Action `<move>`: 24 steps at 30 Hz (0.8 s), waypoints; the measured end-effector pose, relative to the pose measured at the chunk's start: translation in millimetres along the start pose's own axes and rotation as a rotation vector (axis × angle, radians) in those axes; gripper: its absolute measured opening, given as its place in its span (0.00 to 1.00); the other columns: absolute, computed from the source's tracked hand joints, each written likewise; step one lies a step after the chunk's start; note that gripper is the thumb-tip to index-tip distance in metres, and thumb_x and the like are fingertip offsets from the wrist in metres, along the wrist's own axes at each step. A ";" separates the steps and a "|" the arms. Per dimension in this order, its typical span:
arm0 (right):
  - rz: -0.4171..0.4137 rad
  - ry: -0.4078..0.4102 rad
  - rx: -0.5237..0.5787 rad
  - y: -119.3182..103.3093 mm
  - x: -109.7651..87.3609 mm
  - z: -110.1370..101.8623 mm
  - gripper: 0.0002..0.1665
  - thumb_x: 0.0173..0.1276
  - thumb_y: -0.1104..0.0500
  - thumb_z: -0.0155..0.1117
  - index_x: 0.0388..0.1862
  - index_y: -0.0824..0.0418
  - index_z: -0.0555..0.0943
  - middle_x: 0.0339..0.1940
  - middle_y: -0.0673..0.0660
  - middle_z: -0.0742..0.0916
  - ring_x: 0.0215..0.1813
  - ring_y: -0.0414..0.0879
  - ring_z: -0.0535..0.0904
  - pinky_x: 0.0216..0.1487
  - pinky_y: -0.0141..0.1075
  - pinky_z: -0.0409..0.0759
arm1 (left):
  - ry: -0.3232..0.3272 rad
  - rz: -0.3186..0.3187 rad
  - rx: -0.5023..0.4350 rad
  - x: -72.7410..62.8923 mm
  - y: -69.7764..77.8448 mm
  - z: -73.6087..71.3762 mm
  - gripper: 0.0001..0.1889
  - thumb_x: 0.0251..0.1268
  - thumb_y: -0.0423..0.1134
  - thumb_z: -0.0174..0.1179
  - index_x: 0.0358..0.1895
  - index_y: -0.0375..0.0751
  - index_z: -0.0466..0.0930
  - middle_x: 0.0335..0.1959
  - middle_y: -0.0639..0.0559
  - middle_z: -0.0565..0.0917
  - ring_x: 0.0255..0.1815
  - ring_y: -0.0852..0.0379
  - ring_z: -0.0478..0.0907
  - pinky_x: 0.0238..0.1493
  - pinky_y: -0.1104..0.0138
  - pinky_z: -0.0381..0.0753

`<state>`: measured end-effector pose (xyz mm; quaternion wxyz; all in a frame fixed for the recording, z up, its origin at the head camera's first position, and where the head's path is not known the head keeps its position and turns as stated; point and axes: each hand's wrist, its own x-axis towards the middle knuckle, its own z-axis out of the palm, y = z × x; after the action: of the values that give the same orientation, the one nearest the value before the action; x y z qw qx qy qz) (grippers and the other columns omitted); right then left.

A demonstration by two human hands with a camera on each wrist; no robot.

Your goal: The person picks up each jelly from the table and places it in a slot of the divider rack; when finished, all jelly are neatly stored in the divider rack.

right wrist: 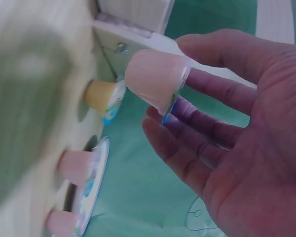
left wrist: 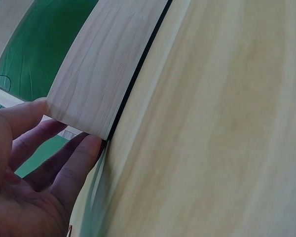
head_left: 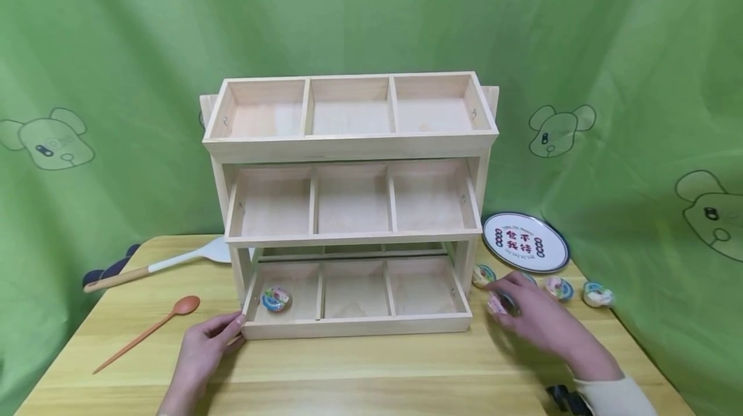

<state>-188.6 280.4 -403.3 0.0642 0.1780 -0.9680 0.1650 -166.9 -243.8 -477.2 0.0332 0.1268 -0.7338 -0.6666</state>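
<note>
A three-tier wooden rack (head_left: 348, 145) stands mid-table, each tier split into three compartments. At the left corner of its bottom tray (head_left: 360, 327), my left hand (head_left: 203, 351) pinches the wood, thumb at the upper edge and fingers lower down, as the left wrist view shows. One jelly cup (head_left: 276, 299) sits in that tray's left compartment. To the right of the rack, my right hand (head_left: 542, 322) holds a pink jelly cup (right wrist: 155, 79) between thumb and fingers. Close by on the table are a yellow jelly cup (right wrist: 99, 96) and several others, one partly hidden behind the hand.
A white plate (head_left: 525, 242) with a dark rim and red characters is behind the cups. Left of the rack lie an orange spoon (head_left: 157, 329) and a white spatula (head_left: 174, 261) with a wooden handle. Green curtain (head_left: 348, 9) surrounds the table.
</note>
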 end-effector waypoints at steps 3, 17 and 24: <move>-0.010 0.002 -0.010 -6.3 -0.3 -4.0 0.27 0.57 0.57 0.76 0.55 0.59 0.82 0.48 0.56 0.80 0.45 0.53 0.79 0.45 0.56 0.84 | -0.001 -0.001 -0.004 0.2 -1.3 0.2 0.19 0.69 0.31 0.61 0.57 0.21 0.75 0.57 0.31 0.77 0.47 0.56 0.81 0.50 0.66 0.84; -0.132 -0.028 0.026 -49.3 18.3 -4.8 0.25 0.56 0.61 0.75 0.54 0.61 0.81 0.52 0.56 0.80 0.52 0.54 0.78 0.53 0.52 0.84 | 0.006 0.005 -0.029 -0.7 -1.4 -1.4 0.19 0.68 0.30 0.62 0.57 0.20 0.75 0.57 0.30 0.77 0.46 0.57 0.81 0.50 0.66 0.84; -0.168 -0.035 0.025 -62.7 24.6 -0.9 0.24 0.58 0.60 0.74 0.55 0.60 0.81 0.52 0.55 0.80 0.52 0.53 0.78 0.52 0.49 0.84 | -0.006 0.009 -0.020 0.8 -2.1 -1.1 0.20 0.69 0.32 0.62 0.57 0.20 0.74 0.57 0.30 0.77 0.45 0.59 0.81 0.50 0.66 0.84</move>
<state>-188.4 217.5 -379.3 0.0585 0.2622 -0.9485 0.1678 -167.1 -245.2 -479.3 0.0352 0.1209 -0.7279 -0.6740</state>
